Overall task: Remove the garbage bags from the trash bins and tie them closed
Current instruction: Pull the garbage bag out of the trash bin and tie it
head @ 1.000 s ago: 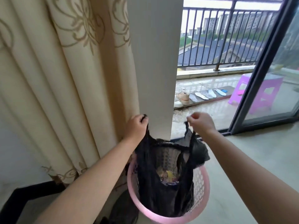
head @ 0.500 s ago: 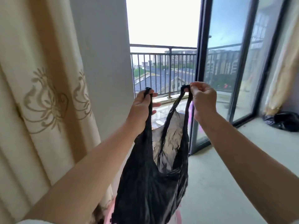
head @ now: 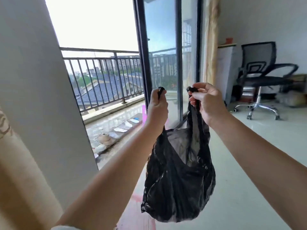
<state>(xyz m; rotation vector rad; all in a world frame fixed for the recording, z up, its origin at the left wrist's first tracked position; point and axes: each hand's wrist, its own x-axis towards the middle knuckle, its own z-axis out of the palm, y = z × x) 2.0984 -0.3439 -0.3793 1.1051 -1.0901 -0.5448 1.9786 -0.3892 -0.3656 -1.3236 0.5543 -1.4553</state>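
Two handles: one black loop in each fist, raised at chest height before the balcony door (head: pixel 159 63), the loops held apart and not yet crossed.
Bag: a black plastic garbage bag (head: pixel 179 185) hangs free in the air between the forearms, clear of any bin, its bottom sagging with a modest load.
Left hand: the left hand (head: pixel 157 108) is clenched on the near handle, the plastic poking out above the knuckles.
Right hand: the right hand (head: pixel 206 102) pinches the other handle between thumb and bent fingers, a firm grip on the bunched loop.
Mouth: open, the inner wall of the bag showing grey between the two stretched straps.
Bin: only a smear of pink at the bottom edge of the frame below the bag; whether it is the bin cannot be told from here.
Done: the lift-out of this bag, by the look of it, since nothing supports it but the hands.
Left: the knot, judged as the step in hand; the handles must be brought together and tied.
Others: no further bins or bags show in the frame.
Setting: bare tiled floor (head: pixel 249 155), an office chair (head: pixel 260 77) well apart on the right, a curtain (head: pixel 20 171) at the left.
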